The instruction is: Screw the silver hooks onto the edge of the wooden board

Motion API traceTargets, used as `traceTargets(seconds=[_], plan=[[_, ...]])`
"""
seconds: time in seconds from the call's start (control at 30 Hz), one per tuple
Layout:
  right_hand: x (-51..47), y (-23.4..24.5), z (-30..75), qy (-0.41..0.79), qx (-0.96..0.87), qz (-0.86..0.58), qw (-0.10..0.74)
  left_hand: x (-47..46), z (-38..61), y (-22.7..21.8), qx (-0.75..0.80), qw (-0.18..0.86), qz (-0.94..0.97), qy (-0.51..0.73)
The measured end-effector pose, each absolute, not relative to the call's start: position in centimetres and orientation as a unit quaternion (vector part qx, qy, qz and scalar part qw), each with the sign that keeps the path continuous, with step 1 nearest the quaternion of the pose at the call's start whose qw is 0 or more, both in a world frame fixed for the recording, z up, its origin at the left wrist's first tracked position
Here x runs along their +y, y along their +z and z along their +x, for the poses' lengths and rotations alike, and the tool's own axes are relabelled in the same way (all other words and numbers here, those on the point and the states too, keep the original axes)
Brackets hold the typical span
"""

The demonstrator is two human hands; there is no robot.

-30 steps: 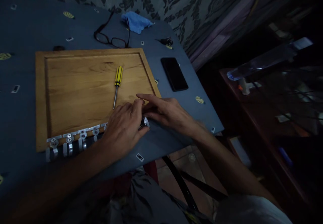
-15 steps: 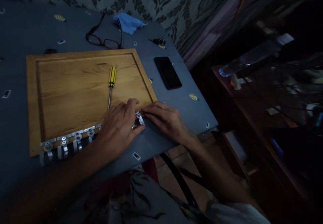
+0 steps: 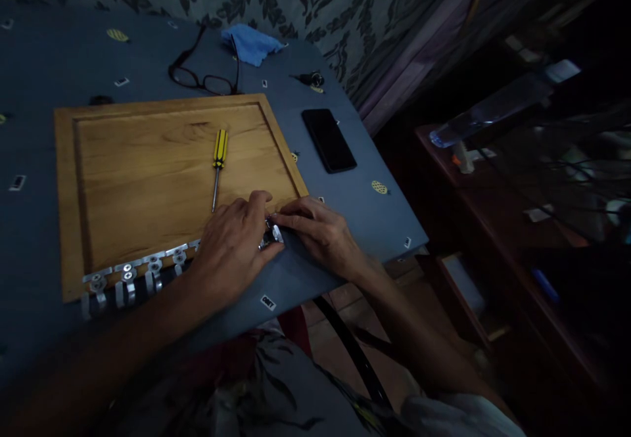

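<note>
Near the front edge of the counter [image 3: 320, 269], the metal hook rail [image 3: 129, 273] lies along the near side of the framed wooden board [image 3: 142, 187]. The left hand [image 3: 229, 240] covers part of this rail, and the right hand [image 3: 323, 233] is at its right end; whether their fingers grip it, I cannot tell. One yellow-handled screwdriver [image 3: 220, 149] rests on the board.

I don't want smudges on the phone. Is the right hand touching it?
Apart. The head view shows a strip of bare tablecloth between the right hand and the phone.
</note>
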State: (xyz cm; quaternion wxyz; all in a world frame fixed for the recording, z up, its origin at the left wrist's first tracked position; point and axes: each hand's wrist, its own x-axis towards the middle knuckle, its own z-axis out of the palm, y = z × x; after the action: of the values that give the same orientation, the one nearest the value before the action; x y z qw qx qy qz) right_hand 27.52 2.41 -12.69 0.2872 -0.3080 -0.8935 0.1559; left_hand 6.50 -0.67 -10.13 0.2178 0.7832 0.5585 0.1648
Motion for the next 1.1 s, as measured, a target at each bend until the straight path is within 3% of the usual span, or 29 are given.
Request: traceTargets(seconds=[0.47,0.83,1.1], plan=[[2.4,-12.7,27.2,0.113,-0.897,-0.296,0.308,-0.6,6.6,-9.7,0.566,0.240,0.775,0.149],[1.9,-12.6,27.2,0.217,-0.834,-0.363,0.353,-0.7,6.5,-10.1,0.556,0.236,0.778,0.174],[6.9,-10.5,24.0,0.283,-0.821,-0.393,0.301,-0.6,6.6,-9.7,0.557,0.251,0.774,0.164]])
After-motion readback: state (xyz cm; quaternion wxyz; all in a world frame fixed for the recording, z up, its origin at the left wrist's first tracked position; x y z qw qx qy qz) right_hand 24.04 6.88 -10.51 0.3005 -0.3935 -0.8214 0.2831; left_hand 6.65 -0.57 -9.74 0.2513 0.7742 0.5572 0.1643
